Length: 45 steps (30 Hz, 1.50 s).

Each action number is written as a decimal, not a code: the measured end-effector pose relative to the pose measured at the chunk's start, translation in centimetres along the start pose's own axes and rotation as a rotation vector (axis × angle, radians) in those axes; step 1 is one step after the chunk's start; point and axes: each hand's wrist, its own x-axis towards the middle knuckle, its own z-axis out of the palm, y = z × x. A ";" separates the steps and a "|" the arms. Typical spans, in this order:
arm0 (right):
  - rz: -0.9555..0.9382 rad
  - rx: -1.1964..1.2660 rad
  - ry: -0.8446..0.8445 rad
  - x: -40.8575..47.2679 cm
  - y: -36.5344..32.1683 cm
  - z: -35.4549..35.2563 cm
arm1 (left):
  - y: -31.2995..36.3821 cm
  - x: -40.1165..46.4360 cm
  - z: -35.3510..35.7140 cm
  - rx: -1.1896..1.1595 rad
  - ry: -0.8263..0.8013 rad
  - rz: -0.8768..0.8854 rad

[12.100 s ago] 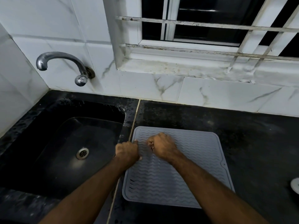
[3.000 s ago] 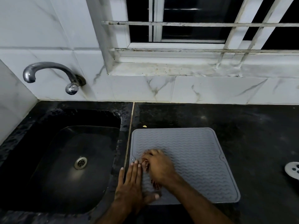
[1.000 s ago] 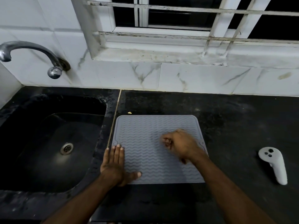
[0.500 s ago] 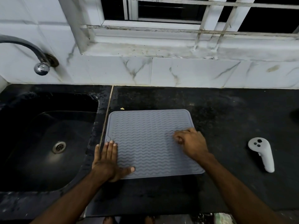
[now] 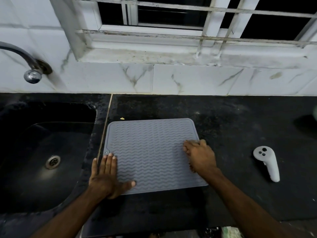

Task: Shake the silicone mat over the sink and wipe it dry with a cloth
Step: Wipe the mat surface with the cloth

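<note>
A grey silicone mat with wavy ridges lies flat on the black counter, just right of the black sink. My left hand rests flat on the mat's near-left corner, fingers together and thumb spread, pinning it down. My right hand is curled into a fist at the mat's right edge, pressing on it. The cloth it grips is almost wholly hidden under the fingers; only a pale scrap shows at the fingertips.
A metal tap juts from the tiled wall above the sink, whose drain sits mid-basin. A white handheld controller lies on the counter to the right of the mat. A barred window runs along the wall behind.
My right hand has slid rightwards across the mat, from its middle to its right edge. My left hand has stayed flat on the near-left corner.
</note>
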 end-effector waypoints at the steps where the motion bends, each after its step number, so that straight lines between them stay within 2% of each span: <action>1: 0.048 -0.025 -0.003 0.0 0.8 -0.1 | 0.1 0.0 0.0 -0.003 0.003 -0.002; 5: 0.183 0.045 -0.061 2.3 1.0 -2.3 | 0.5 0.0 -0.4 0.023 -0.015 -0.019; 8: 0.086 0.167 -0.031 3.4 -1.1 -2.3 | 0.6 -0.1 -0.4 0.026 -0.019 -0.026; 11: 0.001 0.106 -0.085 2.7 -0.7 -1.0 | 0.6 -0.2 -0.5 0.029 -0.027 -0.029; 15: 0.160 0.064 -0.084 2.6 2.7 -1.4 | 0.5 -0.4 -0.6 0.021 -0.038 -0.020; 17: 0.182 0.032 -0.114 3.3 2.4 -2.5 | 0.5 -0.5 -0.5 0.017 -0.023 -0.016; 19: 0.062 0.068 -0.054 3.9 -0.2 -3.0 | 0.5 -0.5 -0.4 0.032 0.002 -0.015; 21: -0.160 0.237 -0.003 3.7 -4.7 -3.0 | 0.5 -0.6 -0.3 0.041 0.023 -0.014; 23: -0.394 0.342 -0.036 2.7 -10.2 -1.9 | 0.5 -0.5 -0.1 0.041 0.036 -0.013; 25: -0.641 0.215 -0.068 1.8 -14.8 -0.2 | 0.6 -0.5 0.1 0.043 0.044 -0.022; 26: -0.701 0.161 -0.087 1.7 -16.0 0.6 | 0.6 -0.5 0.2 0.039 0.048 -0.024; 31: -0.667 0.141 -0.128 2.2 -12.2 1.0 | 0.1 -0.2 0.7 0.002 0.056 -0.002; 35: -0.488 0.067 -0.159 2.9 -8.6 -0.7 | -0.3 -0.1 0.8 -0.027 0.072 0.045; 37: -0.460 0.080 -0.121 2.1 -9.0 -0.8 | -0.7 -0.7 0.8 -0.032 0.119 0.090; 41: -0.592 0.193 -0.071 0.0 -13.0 0.6 | -1.0 -2.0 1.3 0.010 0.236 0.183; 45: -0.624 0.158 -0.055 -0.7 -15.6 1.8 | -1.0 -2.4 1.6 0.039 0.279 0.211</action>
